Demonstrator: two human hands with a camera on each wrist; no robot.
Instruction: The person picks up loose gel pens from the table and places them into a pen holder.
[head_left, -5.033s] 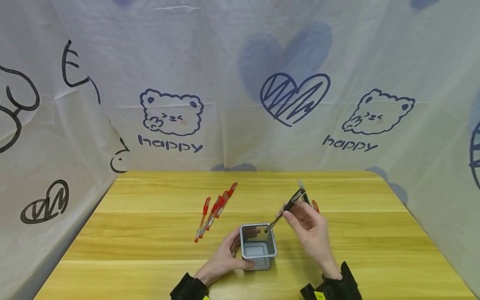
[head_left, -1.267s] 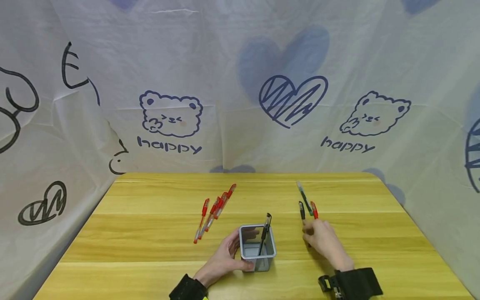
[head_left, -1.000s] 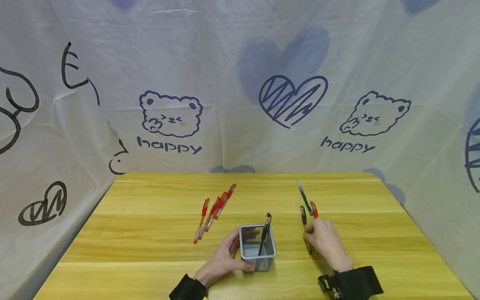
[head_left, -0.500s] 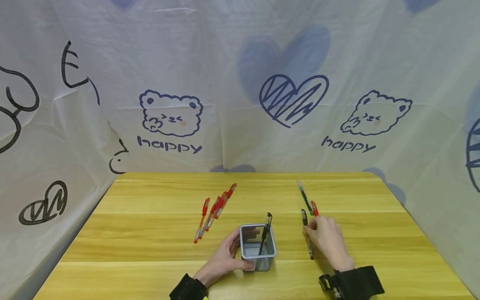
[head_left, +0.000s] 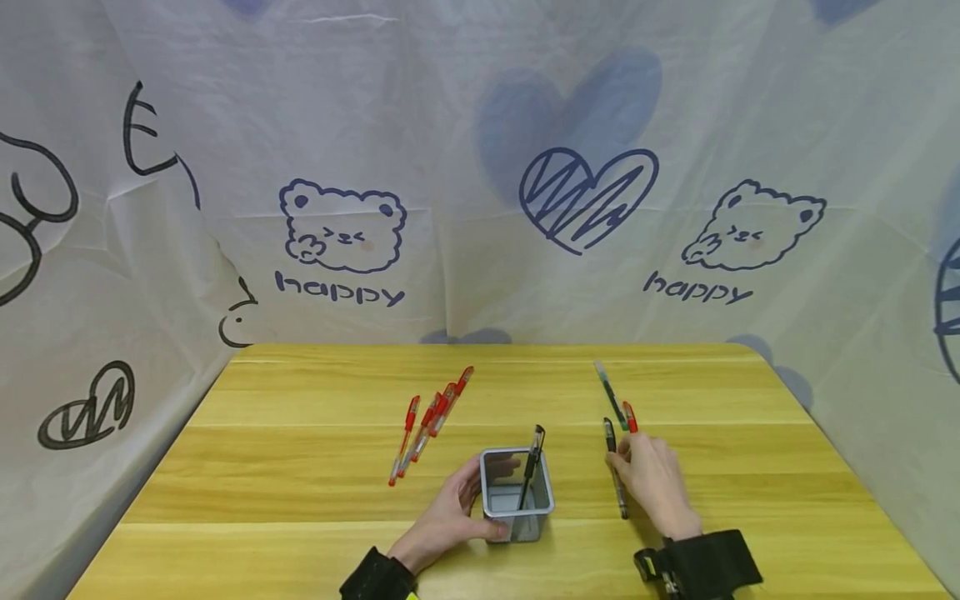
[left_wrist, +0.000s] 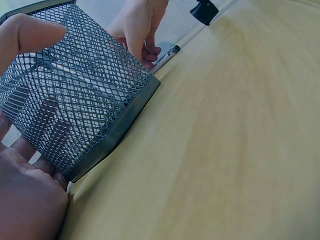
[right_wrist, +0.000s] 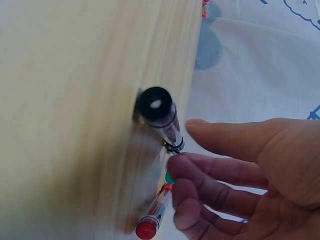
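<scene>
My left hand (head_left: 450, 517) grips the square grey mesh pen holder (head_left: 529, 527) from its left side, thumb in front and fingers behind. One black gel pen (head_left: 530, 468) leans upright inside it. To the right, my right hand (head_left: 656, 483) has thumb and curled fingers at the middle of a second black gel pen (head_left: 621, 498) lying on the table. In the right wrist view this pen's near end (right_wrist: 157, 104) points at the camera, with the thumb close beside the barrel; part of the barrel is hidden by the fingers. A red pen (head_left: 630, 415) lies partly under the hand.
A green pen (head_left: 609, 392) with a pale end lies behind the right hand. Several red pens (head_left: 431, 417) lie side by side left of the holder. The wooden table (head_left: 285, 467) ends at a white cloth backdrop (head_left: 465, 167) with drawings.
Since five seconds ago, a black pen carried by my right hand has gone into the holder. The second black pen then slid toward me under the right hand. My left hand stays on the holder.
</scene>
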